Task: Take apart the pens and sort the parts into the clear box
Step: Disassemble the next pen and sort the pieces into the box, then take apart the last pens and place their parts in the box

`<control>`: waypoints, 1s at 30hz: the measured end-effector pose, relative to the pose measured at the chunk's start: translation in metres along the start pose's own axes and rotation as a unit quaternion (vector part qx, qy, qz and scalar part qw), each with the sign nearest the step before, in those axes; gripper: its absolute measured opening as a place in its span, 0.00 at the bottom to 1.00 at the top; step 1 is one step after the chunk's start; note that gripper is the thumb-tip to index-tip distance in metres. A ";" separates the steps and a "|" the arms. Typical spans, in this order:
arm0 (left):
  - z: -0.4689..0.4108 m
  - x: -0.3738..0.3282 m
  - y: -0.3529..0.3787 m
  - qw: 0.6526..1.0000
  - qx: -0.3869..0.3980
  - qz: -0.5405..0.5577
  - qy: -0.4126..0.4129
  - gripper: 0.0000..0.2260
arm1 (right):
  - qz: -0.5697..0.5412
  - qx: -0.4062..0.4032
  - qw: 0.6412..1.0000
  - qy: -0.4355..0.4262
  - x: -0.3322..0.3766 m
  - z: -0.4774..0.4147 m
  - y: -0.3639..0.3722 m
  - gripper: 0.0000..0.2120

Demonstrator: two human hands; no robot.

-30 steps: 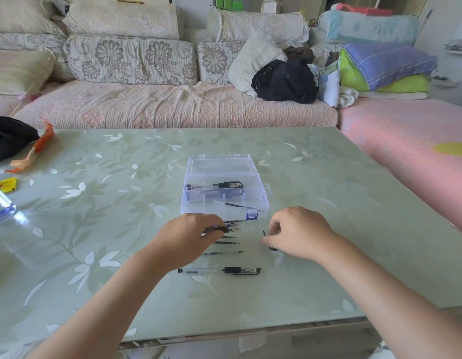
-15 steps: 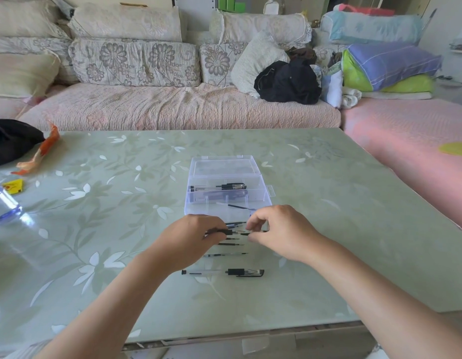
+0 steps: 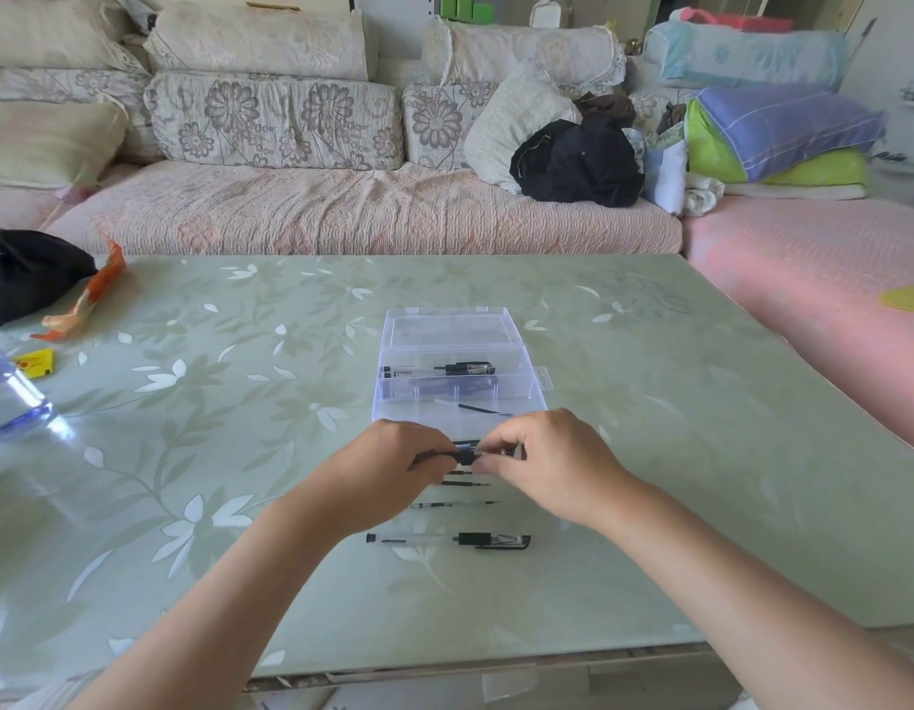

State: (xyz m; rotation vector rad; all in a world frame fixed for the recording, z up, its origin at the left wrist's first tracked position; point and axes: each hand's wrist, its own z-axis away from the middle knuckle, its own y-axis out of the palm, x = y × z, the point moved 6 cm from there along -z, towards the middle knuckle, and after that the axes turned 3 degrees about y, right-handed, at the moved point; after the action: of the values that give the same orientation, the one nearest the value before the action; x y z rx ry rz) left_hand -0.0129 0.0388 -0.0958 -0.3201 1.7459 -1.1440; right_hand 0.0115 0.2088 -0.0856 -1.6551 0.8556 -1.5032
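Note:
A clear box (image 3: 539, 397) with its lid folded back stands mid-table; one whole pen (image 3: 439, 370) lies in its far compartment and a thin refill (image 3: 472, 406) in the near one. Just in front of the box my left hand (image 3: 388, 474) and my right hand (image 3: 547, 463) meet and both pinch one black-gripped pen (image 3: 466, 456) between them. Under the hands lie a few thin refills (image 3: 454, 504) on the table. Nearest me lies a whole clear pen with a black cap (image 3: 449, 540).
A green floral glass-topped table (image 3: 239, 427) fills the view, its front edge close to me. At the far left are a black bag (image 3: 24, 274), an orange wrapper (image 3: 85, 299), a yellow tag (image 3: 34, 362) and a clear bottle (image 3: 9, 397). A sofa with cushions stands behind.
My right hand moved left from a small black part on the table to my left hand, and now both hands pinch the same pen just in front of the box.

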 end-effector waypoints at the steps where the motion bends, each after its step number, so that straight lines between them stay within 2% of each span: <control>1: 0.001 -0.001 0.000 1.000 0.002 -0.001 0.001 0.07 | 0.006 -0.002 1.000 -0.012 0.002 0.000 0.001 0.07; 7: 0.006 -0.007 -0.008 0.999 -0.028 0.002 0.034 0.07 | -0.051 -0.023 0.995 -0.081 0.012 0.007 0.006 0.06; 10: 0.006 -0.009 -0.007 0.998 -0.027 -0.005 0.050 0.07 | -0.131 0.012 0.990 -0.048 0.008 0.007 0.010 0.07; 12: 0.003 -0.009 -0.006 0.998 -0.017 -0.016 0.060 0.07 | -0.141 0.030 0.989 -0.027 0.005 0.006 0.013 0.08; 16: -0.008 -0.010 -0.006 0.997 -0.017 -0.045 0.067 0.07 | -0.006 0.007 0.999 -0.034 0.007 0.000 0.008 0.05; 18: -0.012 -0.009 -0.010 0.994 -0.034 -0.077 0.063 0.07 | 0.020 -0.008 0.999 -0.036 0.010 -0.004 0.003 0.05; 22: -0.017 0.008 -0.030 0.983 -0.128 -0.116 0.063 0.10 | 0.043 -0.050 0.998 -0.021 0.011 -0.018 -0.008 0.03; 25: -0.021 0.030 -0.048 0.977 -0.188 -0.099 0.016 0.16 | 0.048 -0.087 0.995 -0.004 0.008 -0.039 -0.018 0.02; 27: -0.023 0.046 -0.052 0.979 -0.182 -0.087 -0.031 0.19 | 0.046 -0.115 0.992 0.015 0.004 -0.057 -0.025 0.02; 30: -0.025 0.058 -0.044 0.986 -0.132 -0.084 -0.063 0.26 | 0.080 -0.115 0.990 0.030 0.000 -0.088 -0.025 0.02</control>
State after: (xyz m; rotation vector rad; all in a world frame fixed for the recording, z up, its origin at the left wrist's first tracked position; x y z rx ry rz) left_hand -0.0734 -0.0077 -0.0924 -0.6973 1.7851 -0.9853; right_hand -0.0757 0.2141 -0.0596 -1.6655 1.2035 -1.3912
